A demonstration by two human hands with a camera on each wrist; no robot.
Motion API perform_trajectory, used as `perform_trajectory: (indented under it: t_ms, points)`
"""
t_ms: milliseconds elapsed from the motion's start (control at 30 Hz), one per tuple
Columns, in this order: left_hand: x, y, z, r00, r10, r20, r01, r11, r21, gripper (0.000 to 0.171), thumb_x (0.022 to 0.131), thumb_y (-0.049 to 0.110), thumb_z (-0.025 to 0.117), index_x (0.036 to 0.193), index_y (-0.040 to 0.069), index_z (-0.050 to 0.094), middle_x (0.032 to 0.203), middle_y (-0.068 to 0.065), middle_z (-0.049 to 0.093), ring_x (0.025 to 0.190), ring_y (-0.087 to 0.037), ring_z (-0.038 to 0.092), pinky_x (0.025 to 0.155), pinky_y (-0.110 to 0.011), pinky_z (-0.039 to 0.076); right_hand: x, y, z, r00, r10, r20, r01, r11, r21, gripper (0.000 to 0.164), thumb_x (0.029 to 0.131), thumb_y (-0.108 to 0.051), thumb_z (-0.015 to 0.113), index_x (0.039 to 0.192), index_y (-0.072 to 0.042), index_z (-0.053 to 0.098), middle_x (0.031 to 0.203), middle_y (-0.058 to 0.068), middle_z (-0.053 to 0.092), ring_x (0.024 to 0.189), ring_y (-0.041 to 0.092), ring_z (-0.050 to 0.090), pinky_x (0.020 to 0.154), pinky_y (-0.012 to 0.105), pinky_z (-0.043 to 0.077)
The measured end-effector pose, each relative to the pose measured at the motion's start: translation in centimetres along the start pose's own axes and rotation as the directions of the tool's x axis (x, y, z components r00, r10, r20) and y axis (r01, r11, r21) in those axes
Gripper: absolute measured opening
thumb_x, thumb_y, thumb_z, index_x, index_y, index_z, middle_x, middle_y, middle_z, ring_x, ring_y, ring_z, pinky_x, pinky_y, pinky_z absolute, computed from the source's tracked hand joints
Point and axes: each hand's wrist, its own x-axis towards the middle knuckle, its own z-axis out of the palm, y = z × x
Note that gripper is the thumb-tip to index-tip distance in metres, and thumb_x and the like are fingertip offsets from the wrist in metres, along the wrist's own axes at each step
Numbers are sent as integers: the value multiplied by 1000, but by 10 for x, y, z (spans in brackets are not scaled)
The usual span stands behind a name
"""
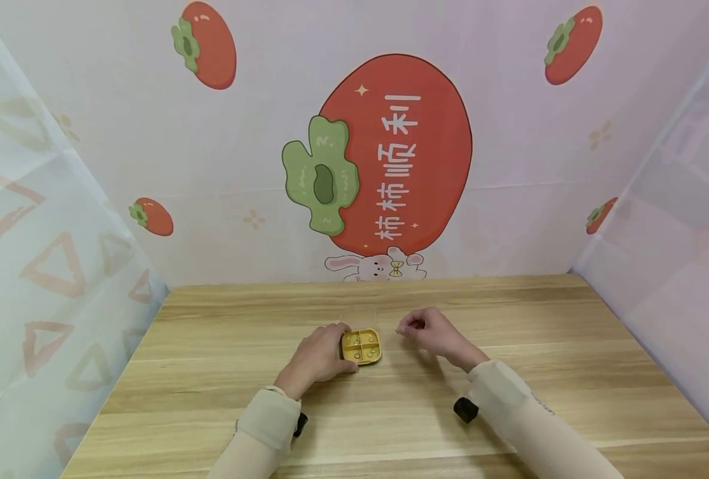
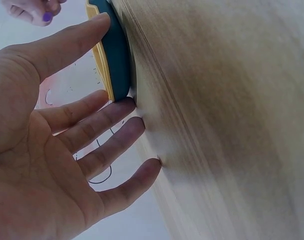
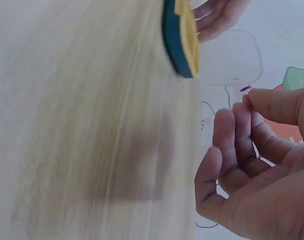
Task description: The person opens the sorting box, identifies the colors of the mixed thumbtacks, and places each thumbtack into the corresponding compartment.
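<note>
My left hand (image 1: 320, 352) holds a small pill-box-like case (image 1: 361, 345) at its left side, with the thumb at the near edge and fingers at the far edge. The case has a yellow insert with four-way dividers, a dark teal base (image 2: 119, 60) and a see-through lid (image 3: 232, 57) standing open. Tiny pieces lie in its compartments, too small to name. To the right of the case, my right hand (image 1: 435, 332) is raised above the table. Its thumb and index finger pinch a tiny purple-headed piece (image 3: 246, 88), perhaps an earring stud.
The case rests on a wood-grain table (image 1: 211, 346). Behind it stands a pale wall cloth (image 1: 259, 253) printed with persimmons and a rabbit, and similar cloths hang at both sides. Black wrist devices (image 1: 465, 410) sit under the sleeves.
</note>
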Motion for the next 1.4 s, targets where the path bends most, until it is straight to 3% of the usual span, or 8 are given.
perform_trajectory:
  t_ms: [167,367,633,900,1033,1167,1400]
  points:
    - [0,0,0,1000,1,0,-1,1000,-2,69,76,28,91,132,1,60,122,-13,65,103,-27,59,93,-50,49,-3,-2,-4,995,-2,96,-13,986,163,16,102,-4,57,108,6,68,104,21,66,89,22,57,84,42,52]
    - [0,1,0,1000,4,0,-4,1000,0,69,76,28,91,131,1,60,122,-13,65,105,-28,59,94,-50,48,-6,-1,-9,981,-3,195,-59,949,310,29,103,-11,57,116,15,61,100,17,64,92,26,58,91,46,52]
    - [-1,1,0,1000,3,0,-3,1000,-2,69,77,28,91,132,1,60,124,-14,64,107,-28,59,95,-51,48,-6,-1,-10,974,-16,225,-71,926,370,30,103,-11,58,116,16,60,100,18,65,90,23,60,90,44,52]
    - [0,0,0,1000,5,-1,-5,1000,-7,67,77,27,91,131,1,60,120,-13,65,103,-27,59,92,-50,49,-3,-4,3,980,-38,194,-4,978,210,18,102,-7,59,108,7,68,103,21,65,88,23,60,86,44,55]
    - [-1,0,0,1000,10,-2,-10,1000,-11,66,77,27,91,130,1,60,116,-12,66,98,-24,59,89,-48,49,-2,-10,15,984,-90,155,77,993,88,12,100,-7,63,101,1,71,97,16,68,84,18,59,77,35,55]
    - [-1,0,-1,1000,15,-1,-15,1000,-5,66,77,27,91,129,1,60,115,-11,65,96,-24,58,85,-48,50,-1,-19,29,978,-168,121,175,983,-52,8,98,-8,67,93,-3,72,86,5,67,77,15,57,68,26,50]
    - [-1,0,-2,1000,20,-1,-20,1000,12,65,77,28,91,129,2,61,113,-10,65,93,-23,57,83,-47,49,3,-26,48,964,-241,115,261,944,-204,12,96,-6,69,85,-8,69,77,-4,61,72,12,56,63,25,49]
